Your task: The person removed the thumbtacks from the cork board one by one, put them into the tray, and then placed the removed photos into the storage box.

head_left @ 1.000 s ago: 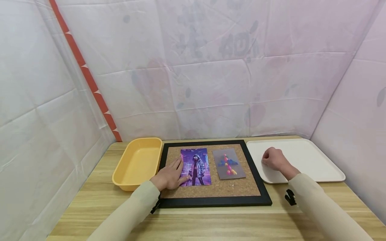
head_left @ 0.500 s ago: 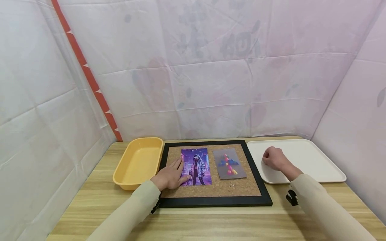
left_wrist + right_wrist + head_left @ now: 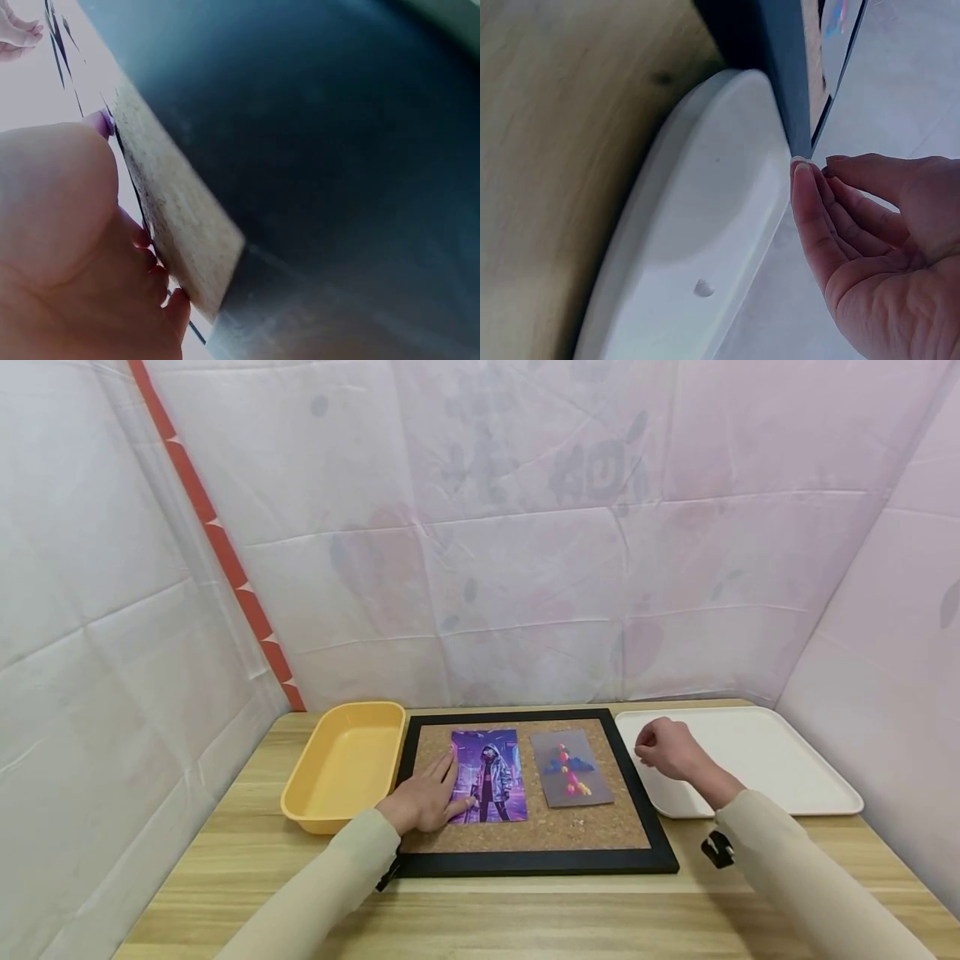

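My left hand [image 3: 424, 795] lies flat on the left side of a purple picture card [image 3: 491, 781] showing a hooded figure, on a black-framed cork board [image 3: 480, 837]. In the left wrist view its fingers [image 3: 154, 281] stretch along the board. To the right on the cork lies a grey picture card [image 3: 558, 793] with a colourful balloon-like figure. My right hand [image 3: 672, 750] is over the left side of a white tray [image 3: 750, 764], thumb and fingertips brought together. In the right wrist view a small dark thing [image 3: 827, 172] shows at the pinch; I cannot tell its kind.
A yellow bin [image 3: 341, 768] stands left of the board, close to its frame. A small pale spot [image 3: 704, 288] shows on the tray surface. White sheets [image 3: 510, 593] wall in the wooden table [image 3: 480, 918] at the back and sides.
My right hand has risen slightly and shifted left over the tray, towards the board's frame. My left hand and both cards stay where they were.
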A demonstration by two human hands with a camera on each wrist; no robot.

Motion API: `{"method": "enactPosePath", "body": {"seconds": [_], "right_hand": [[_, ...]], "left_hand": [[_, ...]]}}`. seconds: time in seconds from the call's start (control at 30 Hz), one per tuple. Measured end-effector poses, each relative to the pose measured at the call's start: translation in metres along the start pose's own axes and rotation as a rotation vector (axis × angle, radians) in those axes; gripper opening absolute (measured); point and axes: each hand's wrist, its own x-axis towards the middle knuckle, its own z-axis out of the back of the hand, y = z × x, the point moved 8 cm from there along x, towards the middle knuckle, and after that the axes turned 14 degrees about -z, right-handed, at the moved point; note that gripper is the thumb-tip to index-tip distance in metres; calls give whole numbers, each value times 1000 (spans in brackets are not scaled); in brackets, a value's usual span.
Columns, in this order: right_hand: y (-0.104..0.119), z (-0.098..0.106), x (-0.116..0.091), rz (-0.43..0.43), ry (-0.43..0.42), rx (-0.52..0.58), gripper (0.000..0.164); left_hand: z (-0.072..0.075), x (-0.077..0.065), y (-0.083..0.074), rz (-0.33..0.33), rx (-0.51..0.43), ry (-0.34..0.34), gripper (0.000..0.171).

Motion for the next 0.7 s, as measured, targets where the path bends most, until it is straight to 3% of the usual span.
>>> {"method": "enactPosePath", "body": {"seconds": [0.5, 0.7], "right_hand": [[41, -3, -2, 107, -50, 14, 11], [53, -7, 2, 111, -20, 49, 13]], "left_hand": [[-1, 3, -1, -14, 13, 10, 80], [-7, 6, 1, -11, 7, 41, 79]]}}
